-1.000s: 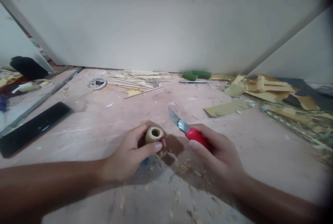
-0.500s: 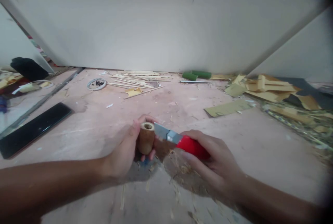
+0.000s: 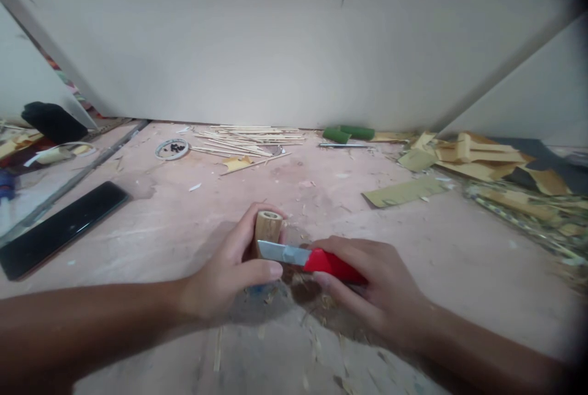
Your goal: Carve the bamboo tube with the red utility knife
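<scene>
My left hand [image 3: 229, 266] grips a short hollow piece of bamboo [image 3: 268, 228], its open end tipped up and slightly away from me. The fingers wrap behind it and the thumb stretches out below the blade. In my right hand [image 3: 372, 278] is a red-handled knife [image 3: 331, 265], its flat grey blade pointing left. The blade lies across the near side of the bamboo; whether its edge bites into the wall I cannot tell. Small shavings lie on the floor under both hands.
A black phone [image 3: 64, 229] lies at left. Thin bamboo sticks [image 3: 243, 138] and a round lid [image 3: 171, 149] with dark bits are farther back. Green bamboo pieces [image 3: 349, 133] rest by the white panel [image 3: 275, 46]. Sandpaper [image 3: 404, 191] and brown scraps [image 3: 478, 153] lie at right.
The bamboo piece has tilted and shifted slightly right in my left hand, whose thumb has come forward. The knife blade has moved left and down, from beside the rim to across the bamboo's front.
</scene>
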### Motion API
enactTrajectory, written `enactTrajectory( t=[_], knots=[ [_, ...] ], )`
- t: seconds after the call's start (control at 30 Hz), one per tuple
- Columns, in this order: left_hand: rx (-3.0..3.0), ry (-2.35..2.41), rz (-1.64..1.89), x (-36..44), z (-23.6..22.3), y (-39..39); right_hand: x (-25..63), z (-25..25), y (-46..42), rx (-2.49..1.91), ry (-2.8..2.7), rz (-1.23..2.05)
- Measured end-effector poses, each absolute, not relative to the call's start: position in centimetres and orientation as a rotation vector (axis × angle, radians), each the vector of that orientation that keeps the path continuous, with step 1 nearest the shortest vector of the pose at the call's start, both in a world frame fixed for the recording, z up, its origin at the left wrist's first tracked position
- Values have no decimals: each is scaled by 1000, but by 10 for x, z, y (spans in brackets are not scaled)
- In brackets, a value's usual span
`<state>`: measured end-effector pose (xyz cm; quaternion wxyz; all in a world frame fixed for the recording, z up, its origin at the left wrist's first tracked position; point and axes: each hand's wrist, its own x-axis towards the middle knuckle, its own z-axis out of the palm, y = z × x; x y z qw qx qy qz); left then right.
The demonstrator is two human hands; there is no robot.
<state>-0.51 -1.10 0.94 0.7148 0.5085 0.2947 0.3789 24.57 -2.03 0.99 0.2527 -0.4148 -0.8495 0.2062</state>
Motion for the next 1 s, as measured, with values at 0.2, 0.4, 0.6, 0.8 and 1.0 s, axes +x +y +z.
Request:
enactTrajectory(
  t=[0.2, 0.4, 0.6, 0.8, 1.0],
  knots=[
    [1284, 805, 782, 0, 13, -12, 246, 12, -20, -1092, -2326, 579],
    [1383, 958, 744, 3, 18, -12, 245, 18, -21, -1074, -2336, 640],
    [1447, 1024, 749, 4, 19, -13, 246, 19, -21, -1049, -2328, 668],
    [1461, 1008, 762, 3, 20, -15, 245, 16, -23, -1052, -2297, 718],
    [1494, 1033, 786, 2, 17, -15, 246, 13, -28, -1040, -2252, 679]
  ],
)
